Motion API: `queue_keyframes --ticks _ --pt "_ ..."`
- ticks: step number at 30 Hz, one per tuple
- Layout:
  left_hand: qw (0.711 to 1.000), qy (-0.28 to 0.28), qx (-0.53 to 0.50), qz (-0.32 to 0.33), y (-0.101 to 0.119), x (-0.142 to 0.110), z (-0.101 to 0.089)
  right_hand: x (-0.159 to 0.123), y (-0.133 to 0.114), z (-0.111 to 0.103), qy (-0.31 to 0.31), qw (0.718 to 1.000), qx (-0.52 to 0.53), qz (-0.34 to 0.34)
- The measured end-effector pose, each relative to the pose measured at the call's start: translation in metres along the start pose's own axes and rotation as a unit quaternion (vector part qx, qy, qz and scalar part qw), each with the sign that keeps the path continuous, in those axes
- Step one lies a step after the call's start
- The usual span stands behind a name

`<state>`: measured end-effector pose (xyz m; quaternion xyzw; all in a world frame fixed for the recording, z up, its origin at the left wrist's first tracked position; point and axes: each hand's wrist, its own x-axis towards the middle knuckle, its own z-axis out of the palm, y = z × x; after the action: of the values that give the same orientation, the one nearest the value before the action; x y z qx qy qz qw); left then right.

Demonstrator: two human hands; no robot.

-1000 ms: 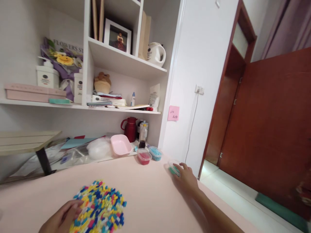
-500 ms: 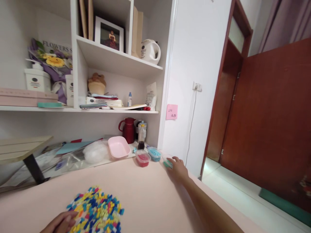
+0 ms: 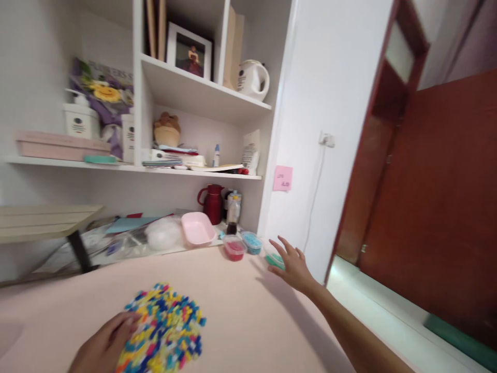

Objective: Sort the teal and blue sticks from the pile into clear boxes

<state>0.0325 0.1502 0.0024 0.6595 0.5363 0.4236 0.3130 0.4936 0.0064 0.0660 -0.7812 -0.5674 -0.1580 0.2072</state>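
My right hand [image 3: 292, 265] is raised with fingers spread and nothing in it, just beside a clear tub holding green pieces [image 3: 275, 259]. Left of that tub stand a tub of blue pieces [image 3: 252, 243] and a tub of red pieces [image 3: 234, 249]. A heap of small multicoloured pieces [image 3: 166, 326], in blue, yellow, teal, red and white, lies on the pink tabletop [image 3: 236, 311]. At the heap's left edge is my left hand [image 3: 106, 342], its thumb and fingers drawn together. Whatever may be between those fingertips is hidden.
A pink tray [image 3: 198, 229] rests at the table's back edge, beside plastic bags [image 3: 163, 233]. Behind stand a red jug [image 3: 213, 204] and a bottle of dark liquid [image 3: 232, 215]. Shelves [image 3: 202, 171] overhang the back. At left is a small slatted stand [image 3: 50, 220].
My right hand has opened its fingers and lifted off the green tub, which stays on the table. My left hand remains at the heap's edge. The camera view has shifted left.
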Motion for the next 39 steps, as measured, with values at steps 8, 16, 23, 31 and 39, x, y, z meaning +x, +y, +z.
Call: queue_keyframes --ticks 8,16,23,31,39 --pt "0.979 0.147 0.048 0.130 0.026 -0.026 -0.016 -0.030 -0.081 0.050 -0.215 0.911 0.320 -0.150" --pt "0.909 0.330 0.222 0.125 0.041 -0.030 -0.060 -0.034 -0.085 0.097 -0.134 0.931 0.325 -0.096" --pt "0.836 0.386 0.386 -0.052 0.023 -0.024 -0.072 -0.033 -0.068 0.110 -0.141 0.928 0.331 -0.099" --pt "0.838 0.365 0.385 -0.127 0.011 -0.028 -0.081 -0.036 -0.077 0.095 -0.145 0.922 0.342 -0.111" --pt "0.847 0.349 0.376 -0.140 0.003 -0.024 -0.089 -0.037 -0.076 0.094 -0.148 0.920 0.339 -0.127"
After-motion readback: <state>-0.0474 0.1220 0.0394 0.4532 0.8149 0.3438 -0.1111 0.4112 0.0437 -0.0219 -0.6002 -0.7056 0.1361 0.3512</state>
